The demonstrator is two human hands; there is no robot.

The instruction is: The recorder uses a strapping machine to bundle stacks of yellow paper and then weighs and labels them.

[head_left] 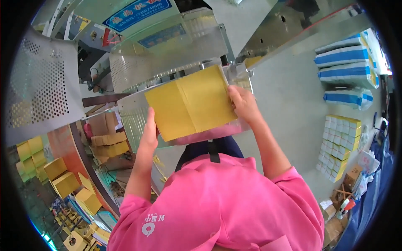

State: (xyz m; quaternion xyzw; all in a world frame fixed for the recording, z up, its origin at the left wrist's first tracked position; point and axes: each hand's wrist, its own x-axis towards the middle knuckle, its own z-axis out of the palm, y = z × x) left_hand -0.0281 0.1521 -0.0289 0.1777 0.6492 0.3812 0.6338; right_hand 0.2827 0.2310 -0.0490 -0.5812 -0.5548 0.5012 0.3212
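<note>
A wide block of yellow paper [192, 104] with a faint crease down its middle lies tilted in front of me, above a shiny metal machine tray [134, 102]. How many sheets it has, I cannot tell. My left hand [149, 133] holds its left edge, thumb pointing up along the side and the other fingers mostly hidden. At the right edge, my right hand [243, 102] grips it, thumb near the upper corner and fingers tucked behind or below.
A clear guard [167, 50] stands beyond the tray, with a perforated metal panel [39, 83] at left. Yellow paper blocks [66, 184] fill the lower left. On the right floor sit blue-and-white packages [343, 56] and a stack of small white-and-yellow bundles [337, 146].
</note>
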